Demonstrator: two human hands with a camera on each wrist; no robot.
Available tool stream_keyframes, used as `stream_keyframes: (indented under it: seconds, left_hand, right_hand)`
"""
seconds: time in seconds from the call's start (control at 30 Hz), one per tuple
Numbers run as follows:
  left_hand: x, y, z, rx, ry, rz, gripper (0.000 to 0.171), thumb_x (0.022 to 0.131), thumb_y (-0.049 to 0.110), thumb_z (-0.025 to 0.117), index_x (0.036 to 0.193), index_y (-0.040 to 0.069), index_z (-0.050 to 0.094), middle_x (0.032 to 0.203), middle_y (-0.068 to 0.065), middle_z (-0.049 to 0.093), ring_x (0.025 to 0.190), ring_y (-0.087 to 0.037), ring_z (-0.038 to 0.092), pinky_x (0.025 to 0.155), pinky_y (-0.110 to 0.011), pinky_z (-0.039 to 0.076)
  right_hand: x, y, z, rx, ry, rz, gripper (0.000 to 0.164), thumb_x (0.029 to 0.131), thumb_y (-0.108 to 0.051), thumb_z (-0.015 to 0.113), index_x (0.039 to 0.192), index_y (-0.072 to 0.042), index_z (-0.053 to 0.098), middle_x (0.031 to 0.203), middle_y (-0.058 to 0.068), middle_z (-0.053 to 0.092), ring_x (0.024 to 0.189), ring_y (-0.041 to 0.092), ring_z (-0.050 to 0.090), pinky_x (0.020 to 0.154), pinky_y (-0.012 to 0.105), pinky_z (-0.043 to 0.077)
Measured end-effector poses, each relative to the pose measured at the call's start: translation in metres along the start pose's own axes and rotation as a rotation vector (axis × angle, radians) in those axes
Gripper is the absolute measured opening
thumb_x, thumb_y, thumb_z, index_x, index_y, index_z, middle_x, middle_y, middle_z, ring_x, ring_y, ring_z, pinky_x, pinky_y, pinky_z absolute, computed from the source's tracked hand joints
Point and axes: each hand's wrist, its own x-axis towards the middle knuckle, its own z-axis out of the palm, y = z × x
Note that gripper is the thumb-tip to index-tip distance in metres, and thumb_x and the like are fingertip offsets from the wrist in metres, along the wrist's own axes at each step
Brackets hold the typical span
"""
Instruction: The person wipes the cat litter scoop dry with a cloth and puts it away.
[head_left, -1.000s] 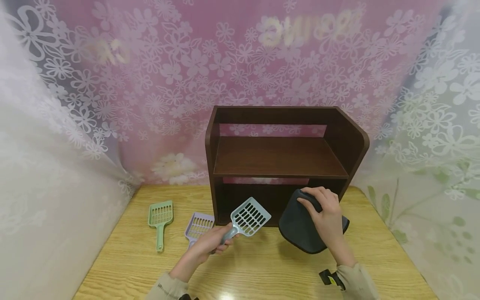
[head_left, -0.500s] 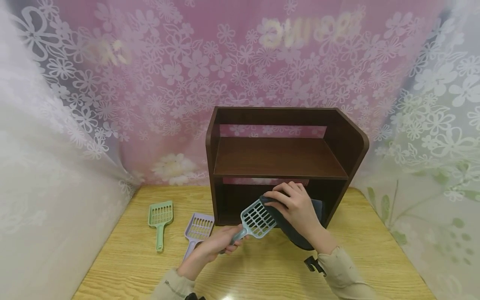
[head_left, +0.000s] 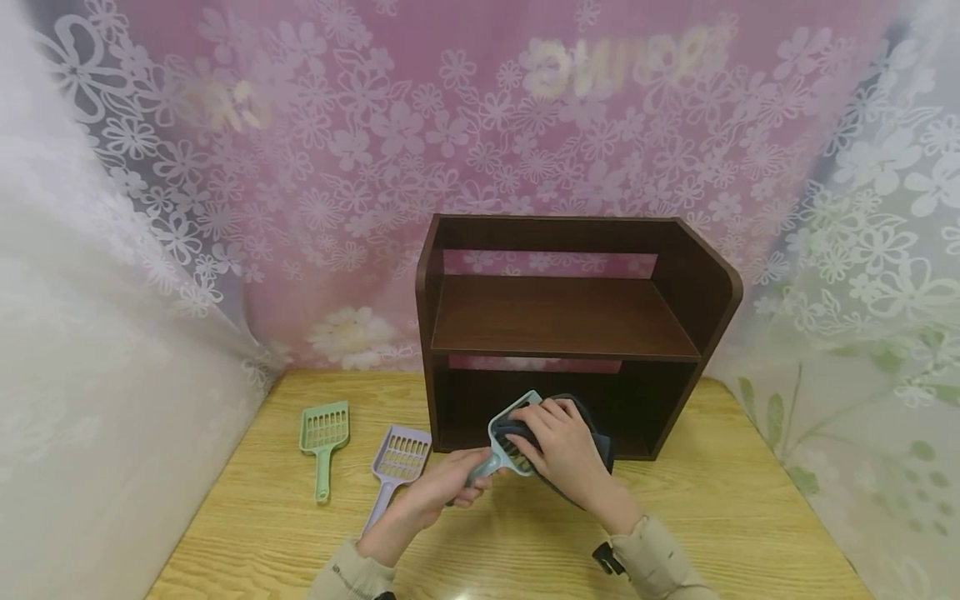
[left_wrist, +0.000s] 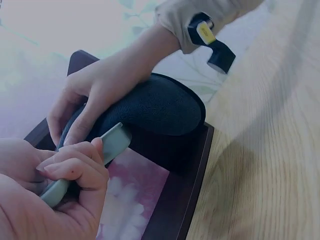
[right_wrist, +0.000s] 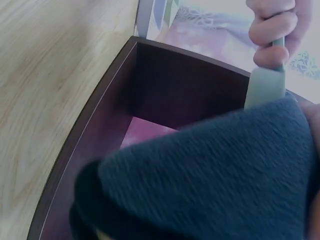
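Note:
In the head view my left hand (head_left: 448, 482) grips the handle of a light blue slotted litter scoop (head_left: 483, 471), its head tilted up in front of the shelf. My right hand (head_left: 567, 454) holds a dark blue cloth (right_wrist: 215, 170) against the scoop's slotted head, fingers spread over its face. Much of that head is hidden behind the hand and cloth. From the left wrist, curled fingers wrap the handle, and the cloth (left_wrist: 160, 105) drapes beyond it. A purple slotted scoop (head_left: 382, 496) lies on the table beside my left forearm; a green one (head_left: 323, 471) lies farther left.
A dark brown two-tier shelf (head_left: 562, 312) stands at the back of the wooden table (head_left: 255, 517), just behind the hands. Flowered curtains (head_left: 337, 167) hang behind and on both sides.
My right hand has moved left with the cloth, from beside the scoop onto its slotted head. The left hand has shifted slightly right with the scoop. The green and purple scoops stay put.

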Motion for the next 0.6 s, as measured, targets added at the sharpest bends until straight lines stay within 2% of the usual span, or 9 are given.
stream_keyframes:
  seconds: [0.17,0.3,0.43,0.6]
  left_hand:
    - [0.0014,-0.0020,0.0002,-0.073,-0.027,-0.020,0.042,0.112,0.036,0.034,0.118,0.002,0.058,0.070,0.007,0.040,0.048,-0.001,0.023,0.045,-0.014,0.023]
    - [0.0013,-0.0023,0.0008,-0.071,-0.033,-0.014,0.044,0.112,0.038,0.031,0.114,0.004,0.058,0.070,0.007,0.042,0.048,-0.001,0.025,0.044,-0.013,0.024]
    - [0.0008,-0.0007,0.0034,-0.071,-0.049,0.001,0.042,0.112,0.036,0.029,0.116,0.003,0.055,0.071,0.007,0.041,0.048,-0.001,0.025,0.044,-0.013,0.025]
    - [0.0011,0.0028,0.0084,-0.069,-0.059,0.014,0.038,0.113,0.033,0.028,0.117,0.004,0.053,0.070,0.007,0.038,0.049,-0.001,0.024,0.044,-0.013,0.024]
  right_hand:
    - [0.0007,-0.0036,0.0038,-0.029,0.054,-0.031,0.019,0.093,-0.034,0.073,0.103,-0.017,0.073,0.096,-0.003,0.069,0.084,0.019,0.059,0.081,0.041,0.047]
    - [0.0016,-0.0062,0.0059,-0.096,0.079,-0.070,0.019,0.097,-0.036,0.069,0.100,-0.018,0.074,0.092,-0.001,0.067,0.082,0.020,0.059,0.079,0.041,0.048]
    - [0.0022,-0.0088,0.0042,-0.158,0.089,-0.061,0.021,0.100,-0.039,0.064,0.098,-0.020,0.073,0.089,0.000,0.065,0.080,0.021,0.058,0.077,0.043,0.048]
    - [0.0058,-0.0098,-0.0025,-0.168,0.066,-0.023,0.017,0.094,-0.035,0.073,0.096,-0.019,0.072,0.089,0.002,0.064,0.081,0.023,0.057,0.079,0.045,0.048]
